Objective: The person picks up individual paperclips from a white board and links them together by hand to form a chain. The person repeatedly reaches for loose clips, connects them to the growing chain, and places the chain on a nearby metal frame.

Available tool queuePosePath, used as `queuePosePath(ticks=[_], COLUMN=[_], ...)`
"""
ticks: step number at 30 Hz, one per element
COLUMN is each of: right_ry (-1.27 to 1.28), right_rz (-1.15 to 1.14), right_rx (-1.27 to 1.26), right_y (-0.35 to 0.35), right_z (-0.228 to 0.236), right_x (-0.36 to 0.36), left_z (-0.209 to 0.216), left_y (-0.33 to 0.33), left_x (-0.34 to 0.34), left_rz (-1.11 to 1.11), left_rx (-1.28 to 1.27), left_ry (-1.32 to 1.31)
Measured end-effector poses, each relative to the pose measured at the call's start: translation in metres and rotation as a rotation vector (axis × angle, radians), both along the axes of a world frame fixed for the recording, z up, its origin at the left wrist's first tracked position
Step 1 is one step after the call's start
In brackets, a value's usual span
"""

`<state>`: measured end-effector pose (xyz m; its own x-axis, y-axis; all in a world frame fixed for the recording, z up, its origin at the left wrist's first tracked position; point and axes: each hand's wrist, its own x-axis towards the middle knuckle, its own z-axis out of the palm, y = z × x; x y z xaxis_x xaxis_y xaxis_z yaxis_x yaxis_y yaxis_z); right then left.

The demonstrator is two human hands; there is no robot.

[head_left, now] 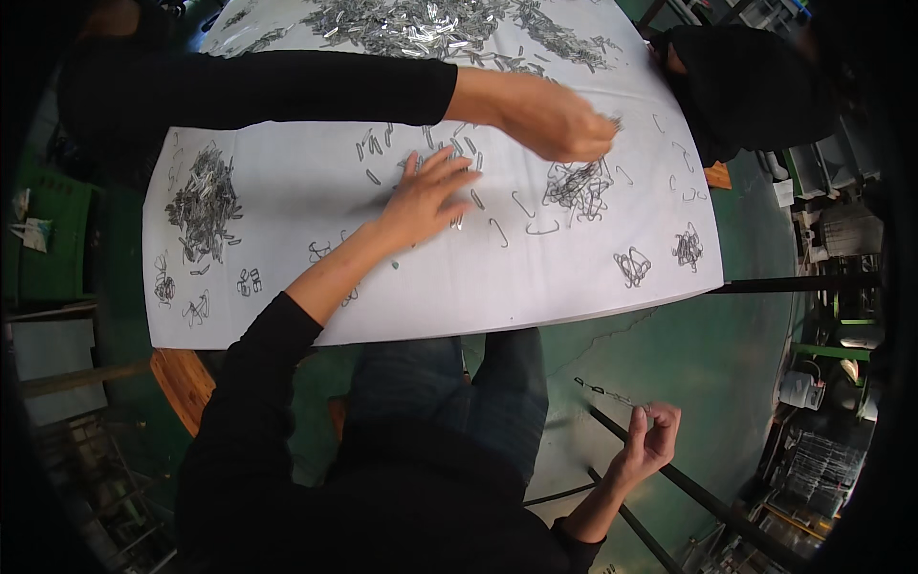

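Observation:
My left hand (421,203) lies on the white-covered table with its fingers spread, over a few loose small metal clips (374,176). Its fingertips reach among these clips, and I see nothing gripped in it. Off the table's near edge, at the lower right, my right hand (654,440) pinches one end of a short chain of linked wire pieces (599,390). The chain sticks out to the left from the fingertips. Just right of my left hand lie several separate bent wire hooks (541,229).
Another person's hand (550,117), closed, reaches from the left above a tangled wire-hook pile (579,191). Metal clips form a heap (204,206) at left and a larger one (411,24) at the far side. Someone in a dark sleeve (751,91) is at right. Black bars (708,497) cross below my right hand.

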<state>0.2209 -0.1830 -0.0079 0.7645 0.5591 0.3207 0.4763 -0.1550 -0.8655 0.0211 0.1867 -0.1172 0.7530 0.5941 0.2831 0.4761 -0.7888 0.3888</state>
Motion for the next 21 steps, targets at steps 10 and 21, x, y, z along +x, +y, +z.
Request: queuePosePath(ticks=[10,21], right_ry=[-0.048,0.019], right_rz=[0.145,0.293], right_rx=[-0.013,-0.054], right_y=[0.031,0.049], right_z=[0.031,0.025], right_x=[-0.020,-0.053], left_z=[0.016,0.020], left_y=[0.017,0.007], left_x=[0.028,0.008], left_rz=[-0.132,-0.206], left_rx=[-0.189,-0.175], left_ry=[0.091,0.087])
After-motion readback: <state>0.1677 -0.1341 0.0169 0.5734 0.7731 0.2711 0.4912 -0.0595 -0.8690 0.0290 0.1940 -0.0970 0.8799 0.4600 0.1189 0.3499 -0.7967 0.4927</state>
